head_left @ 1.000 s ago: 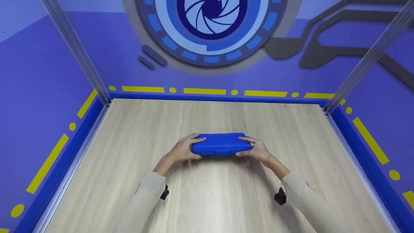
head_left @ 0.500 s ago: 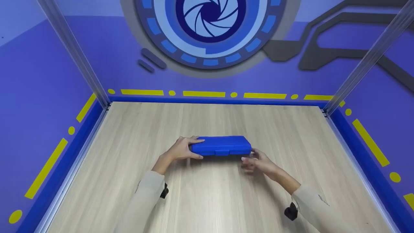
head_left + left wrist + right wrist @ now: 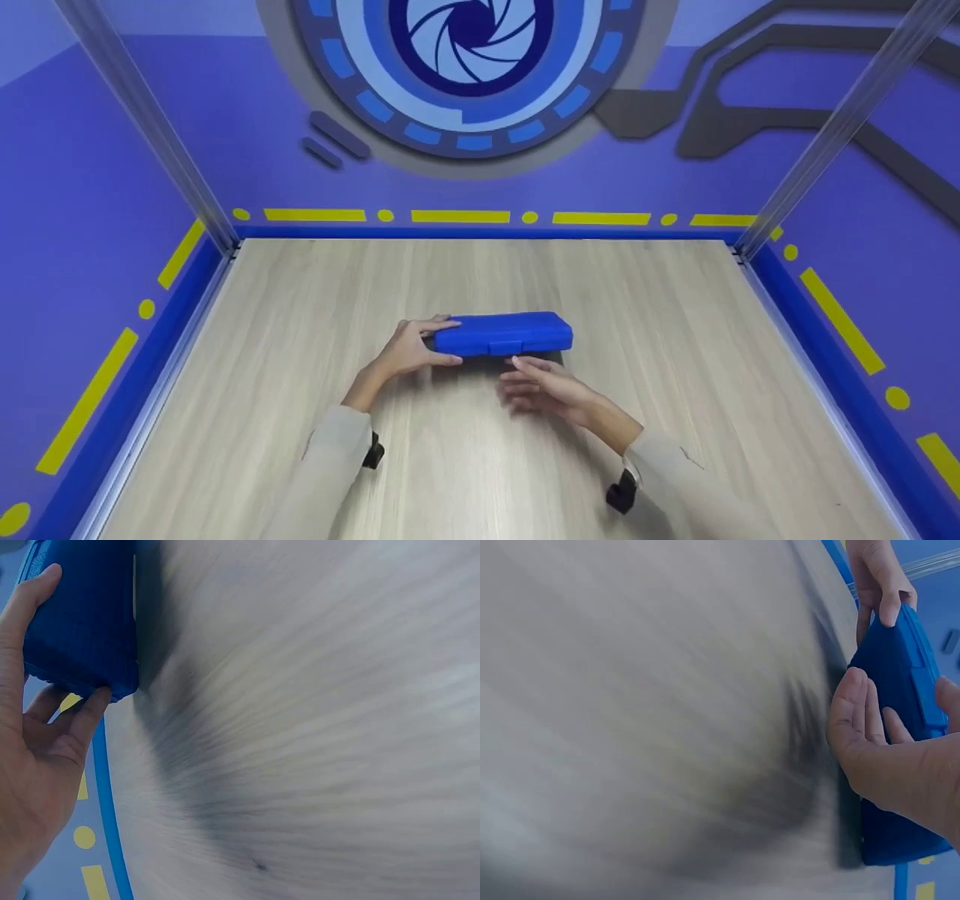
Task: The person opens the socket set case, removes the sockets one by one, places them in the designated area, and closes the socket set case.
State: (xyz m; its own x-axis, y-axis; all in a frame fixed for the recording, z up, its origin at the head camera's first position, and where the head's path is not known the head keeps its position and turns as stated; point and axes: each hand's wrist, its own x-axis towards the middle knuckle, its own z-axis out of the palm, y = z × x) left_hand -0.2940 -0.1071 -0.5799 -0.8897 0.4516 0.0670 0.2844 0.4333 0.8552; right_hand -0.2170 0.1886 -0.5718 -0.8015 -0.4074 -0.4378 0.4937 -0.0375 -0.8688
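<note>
A blue plastic case (image 3: 502, 330) with a lid and a front latch (image 3: 505, 348) is held slightly above the wooden table, its shadow beneath it. My left hand (image 3: 405, 349) grips the case's left end, thumb at the front and fingers over the top and far side. In the left wrist view, thumb and fingers span the end of the case (image 3: 86, 622). Just below the latch, my right hand (image 3: 553, 386) has its fingers loosely extended, with thumb tip near the front edge. The right wrist view shows those fingers (image 3: 847, 705) in front of the case's underside.
A light wood-grain table (image 3: 465, 465) lies under both arms. Blue panels with yellow dashes (image 3: 460, 217) enclose its back and sides, with metal posts (image 3: 157, 135) at the back corners. Black wrist devices (image 3: 621, 491) sit at both sleeve cuffs.
My right hand has let go of the case's right end and moved down and left, in front of the latch. My left hand keeps its grip on the left end.
</note>
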